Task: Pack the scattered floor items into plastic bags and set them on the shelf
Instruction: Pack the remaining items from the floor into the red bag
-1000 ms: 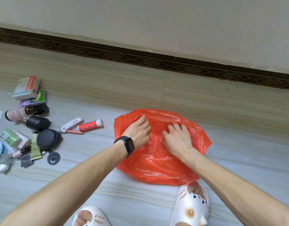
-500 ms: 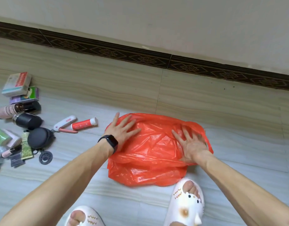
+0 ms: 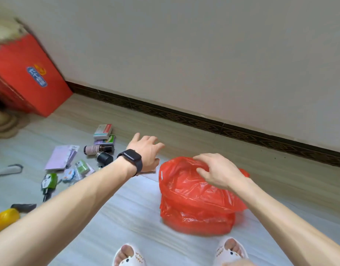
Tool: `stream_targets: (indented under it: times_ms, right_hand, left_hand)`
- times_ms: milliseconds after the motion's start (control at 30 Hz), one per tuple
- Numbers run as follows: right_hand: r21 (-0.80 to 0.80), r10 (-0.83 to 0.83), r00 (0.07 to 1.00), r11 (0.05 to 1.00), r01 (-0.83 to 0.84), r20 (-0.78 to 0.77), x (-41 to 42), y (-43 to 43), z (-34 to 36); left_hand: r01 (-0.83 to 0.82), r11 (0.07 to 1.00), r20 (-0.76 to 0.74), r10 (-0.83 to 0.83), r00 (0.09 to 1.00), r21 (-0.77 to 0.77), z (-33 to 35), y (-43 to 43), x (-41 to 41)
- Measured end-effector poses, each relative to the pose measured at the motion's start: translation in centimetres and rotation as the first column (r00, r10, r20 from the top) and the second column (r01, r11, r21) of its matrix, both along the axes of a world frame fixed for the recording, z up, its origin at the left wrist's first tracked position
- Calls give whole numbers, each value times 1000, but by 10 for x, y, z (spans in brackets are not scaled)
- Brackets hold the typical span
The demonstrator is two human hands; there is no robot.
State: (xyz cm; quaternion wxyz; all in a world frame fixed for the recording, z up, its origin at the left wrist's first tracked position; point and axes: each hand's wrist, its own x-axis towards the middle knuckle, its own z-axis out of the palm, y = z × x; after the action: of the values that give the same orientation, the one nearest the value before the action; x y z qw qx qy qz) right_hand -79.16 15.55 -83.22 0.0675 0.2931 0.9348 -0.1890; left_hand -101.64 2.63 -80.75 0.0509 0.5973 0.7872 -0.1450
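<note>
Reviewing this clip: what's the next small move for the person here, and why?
Likely bring the left hand down onto the black cylinder beside it and grip it. That hand is empty with its fingers spread. The cylinder and other small items lie unpacked on the floor, and the right hand pinches the top of the red bag.

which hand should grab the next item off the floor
Left. The left hand is open, on the side of the black canister and other loose items; the right hand grips the top of the red bag.
</note>
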Motion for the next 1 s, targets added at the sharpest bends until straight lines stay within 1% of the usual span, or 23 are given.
stream_targets:
  times_ms: [67, 200, 367, 467, 600, 667, 733, 867, 933, 1000]
  right_hand:
    - [25, 38, 996, 999, -37, -80, -15, -19, 29]
    - [64, 154, 976, 987, -145, -152, -55, -60, 68]
    - [80, 309, 942, 950, -300, -130, -112, -115, 89]
    - [75, 376, 923, 926, -371, -82, -143, -137, 82]
    - [36, 404, 914, 914, -405, 19, -172, -146, 54]
    - [15, 412, 908, 910, -414, 73, -180, -146, 29]
    - [1, 434, 887, 898, -440, 160, -185, -142, -3]
    - [30, 438, 822, 877, -480, 363, -190, -129, -70]
    - [30, 404, 803, 886, -462, 438, -198, -119, -103]
    - [11, 359, 797, 909, -416, 486, -212, -107, -133]
  left_hand:
    - [-111, 993, -30, 112, 993, 31, 27, -38, -21]
    - [-332, 940, -32, 335, 942, 82, 60, -121, -51]
    - [-551, 823, 59, 549, 834, 139, 62, -223, -65]
    - [-644, 756, 101, 636, 765, 121, 48, -273, -68]
    - [-703, 711, 119, 696, 708, 24, 11, -306, -84]
    - [-717, 696, 122, 715, 689, -30, -13, -307, -93]
    - [-717, 693, 146, 719, 679, -76, -43, -298, -101]
    - [-662, 726, 222, 688, 691, -188, -113, -259, -108]
    - [-618, 749, 258, 663, 703, -240, -150, -233, -112]
    - [-563, 786, 278, 618, 736, -256, -181, -207, -120]
